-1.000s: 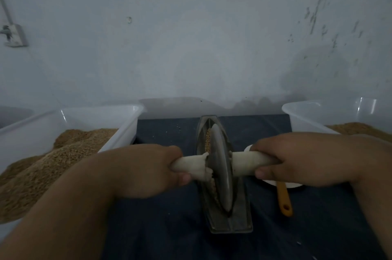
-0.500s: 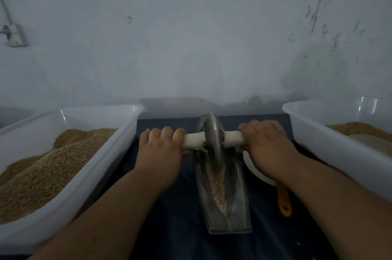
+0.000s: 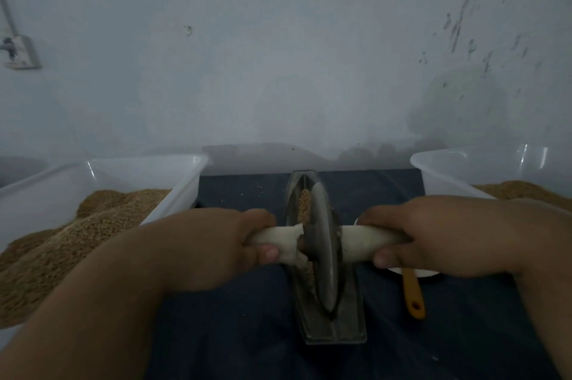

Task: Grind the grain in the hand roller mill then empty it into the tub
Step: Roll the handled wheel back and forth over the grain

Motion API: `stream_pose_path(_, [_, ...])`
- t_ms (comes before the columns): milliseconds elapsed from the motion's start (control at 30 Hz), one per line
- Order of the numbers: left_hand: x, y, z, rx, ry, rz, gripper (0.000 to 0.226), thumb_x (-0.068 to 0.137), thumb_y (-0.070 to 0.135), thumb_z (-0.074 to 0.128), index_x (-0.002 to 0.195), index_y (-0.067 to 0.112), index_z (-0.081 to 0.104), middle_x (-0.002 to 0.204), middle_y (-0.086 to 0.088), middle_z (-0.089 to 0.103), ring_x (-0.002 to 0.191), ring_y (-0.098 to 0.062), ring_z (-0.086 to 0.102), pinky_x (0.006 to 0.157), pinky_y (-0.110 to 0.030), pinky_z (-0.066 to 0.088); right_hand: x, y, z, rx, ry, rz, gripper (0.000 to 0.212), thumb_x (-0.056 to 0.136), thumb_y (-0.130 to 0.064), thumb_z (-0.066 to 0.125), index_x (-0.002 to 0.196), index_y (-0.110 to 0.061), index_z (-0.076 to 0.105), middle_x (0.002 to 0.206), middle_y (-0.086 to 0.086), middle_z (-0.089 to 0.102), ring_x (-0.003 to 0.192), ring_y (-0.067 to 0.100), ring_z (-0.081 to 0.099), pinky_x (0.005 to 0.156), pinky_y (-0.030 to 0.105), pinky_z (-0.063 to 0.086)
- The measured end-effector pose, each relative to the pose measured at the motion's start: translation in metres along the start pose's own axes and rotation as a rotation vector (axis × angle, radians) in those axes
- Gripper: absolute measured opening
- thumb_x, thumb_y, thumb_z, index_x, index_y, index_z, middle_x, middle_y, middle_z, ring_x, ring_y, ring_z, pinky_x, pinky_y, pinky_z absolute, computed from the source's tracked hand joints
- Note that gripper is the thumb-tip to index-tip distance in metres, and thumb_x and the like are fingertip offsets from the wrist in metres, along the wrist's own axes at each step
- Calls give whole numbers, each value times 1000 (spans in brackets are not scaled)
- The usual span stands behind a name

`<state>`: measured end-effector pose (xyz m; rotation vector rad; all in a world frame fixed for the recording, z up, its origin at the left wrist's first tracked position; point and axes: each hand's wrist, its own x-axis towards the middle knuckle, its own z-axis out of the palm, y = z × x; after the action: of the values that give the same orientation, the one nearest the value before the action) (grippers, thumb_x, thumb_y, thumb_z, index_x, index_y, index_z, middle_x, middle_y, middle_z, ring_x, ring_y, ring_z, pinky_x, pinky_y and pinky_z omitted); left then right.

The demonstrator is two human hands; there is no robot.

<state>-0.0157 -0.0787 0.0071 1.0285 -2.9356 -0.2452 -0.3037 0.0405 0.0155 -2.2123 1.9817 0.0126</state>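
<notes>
A metal boat-shaped mill trough (image 3: 349,322) lies lengthwise on the dark cloth in front of me. Its metal wheel (image 3: 323,252) stands upright in the trough's near half, on a cloth-wrapped white handle (image 3: 365,243) that runs left to right. My left hand (image 3: 201,246) grips the handle's left end and my right hand (image 3: 433,237) grips its right end. Brown grain (image 3: 305,201) shows in the trough beyond the wheel. A clear tub (image 3: 185,181) heaped with grain stands at the left, and another tub (image 3: 448,169) holding grain stands at the right.
A white scoop with an orange handle (image 3: 413,296) lies on the cloth just right of the trough, partly under my right hand. A few loose grains dot the cloth at the back. A grey wall rises behind, with a socket (image 3: 18,53) at far left.
Both hands have pulled the handle back toward me, rolling the wheel from the trough's far end to its near half. Grain now shows beyond the wheel instead of in front of it.
</notes>
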Motion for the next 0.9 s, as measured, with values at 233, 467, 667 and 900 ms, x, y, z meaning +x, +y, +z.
stream_pose_path(233, [44,-11,31,313,315,-129,35,96,62,23,117,40,42,103,8,58,96,-19,57,84,-39,45,55,15,36,-87,366,64,21,96,-35,60,117,-31,55,110,-8,59,97,9,54,80,27,42])
stream_pose_path(467, [69,-15,54,445,485,-222,44,95,55,27,128,31,43,120,5,54,116,-22,49,117,-49,18,81,22,53,-184,624,106,31,94,-32,62,122,-21,58,116,2,64,101,22,57,86,35,41])
stream_pose_path(667, [43,-8,34,386,343,-99,34,97,56,38,119,30,40,111,6,54,99,-18,53,85,-35,44,46,14,30,-135,337,99,24,89,-43,66,109,-37,54,100,-13,60,86,7,54,68,26,39])
stream_pose_path(900, [4,-8,-2,30,-46,-21,16,94,57,48,98,41,43,86,13,56,78,-1,55,67,-21,40,-1,1,-4,-46,-39,76,16,90,-46,64,98,-46,50,90,-18,57,84,-4,55,64,15,39])
